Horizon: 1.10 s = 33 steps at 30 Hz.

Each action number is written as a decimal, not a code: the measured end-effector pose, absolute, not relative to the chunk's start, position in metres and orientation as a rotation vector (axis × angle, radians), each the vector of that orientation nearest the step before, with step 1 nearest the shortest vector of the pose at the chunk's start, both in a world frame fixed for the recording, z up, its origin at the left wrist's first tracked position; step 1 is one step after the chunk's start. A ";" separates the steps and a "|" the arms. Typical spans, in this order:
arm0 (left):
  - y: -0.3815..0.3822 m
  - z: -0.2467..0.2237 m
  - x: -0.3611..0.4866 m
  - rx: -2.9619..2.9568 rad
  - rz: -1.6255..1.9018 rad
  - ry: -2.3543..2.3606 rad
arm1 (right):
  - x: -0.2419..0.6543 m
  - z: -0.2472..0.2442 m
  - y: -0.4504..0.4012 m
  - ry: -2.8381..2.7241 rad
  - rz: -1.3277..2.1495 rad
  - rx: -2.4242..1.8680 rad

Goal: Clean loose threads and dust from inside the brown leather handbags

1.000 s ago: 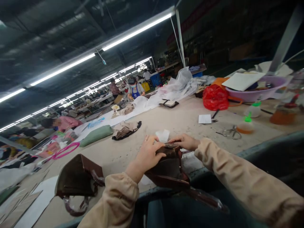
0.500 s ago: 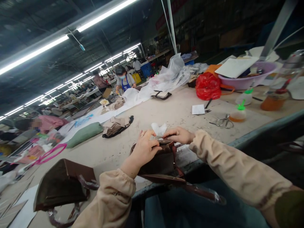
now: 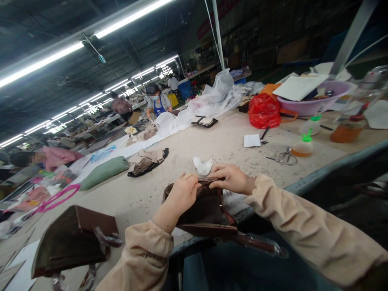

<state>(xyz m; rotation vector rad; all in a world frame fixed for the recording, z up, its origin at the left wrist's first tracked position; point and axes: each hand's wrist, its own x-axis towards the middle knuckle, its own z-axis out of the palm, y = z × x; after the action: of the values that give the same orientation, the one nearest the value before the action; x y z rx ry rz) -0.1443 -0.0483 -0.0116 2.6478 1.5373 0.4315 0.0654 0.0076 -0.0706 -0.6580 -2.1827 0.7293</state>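
Observation:
A brown handbag (image 3: 206, 229) lies with its mouth up at the table's near edge, its plastic-wrapped handle hanging over the edge. My left hand (image 3: 185, 194) pinches the bag's far rim from the left. Close beside it on the right, my right hand (image 3: 230, 179) grips the same rim between thumb and fingers. Just beyond the hands lies a crumpled white piece (image 3: 202, 165). A second brown bag (image 3: 72, 238) rests at the lower left with wrapped handles.
Scissors (image 3: 285, 157), a glue bottle (image 3: 302, 148), a white card (image 3: 252, 140), a red plastic bag (image 3: 264, 110) and a purple basin (image 3: 313, 99) are on the right. A green pillow-like bundle (image 3: 104, 173) lies left. People work farther back.
Both hands have closed more firmly on the far rim, and the left fingers, raised before, now come down on it. The view has shifted slightly.

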 end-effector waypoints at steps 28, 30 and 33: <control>-0.049 -0.010 -0.145 2.461 0.513 1.642 | 0.060 -0.064 0.001 -2.290 0.515 -0.827; -0.051 -0.010 -0.145 2.445 0.528 1.658 | 0.060 -0.062 0.001 -2.320 0.515 -0.791; -0.052 -0.011 -0.145 2.416 0.542 1.678 | 0.057 -0.064 0.001 -2.327 0.532 -0.728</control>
<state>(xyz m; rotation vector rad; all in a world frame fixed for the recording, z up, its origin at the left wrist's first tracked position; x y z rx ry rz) -0.1450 -0.0521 -0.0110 2.4157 1.6782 0.5417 0.0571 0.0012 -0.0638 -0.7276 -2.3269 0.5316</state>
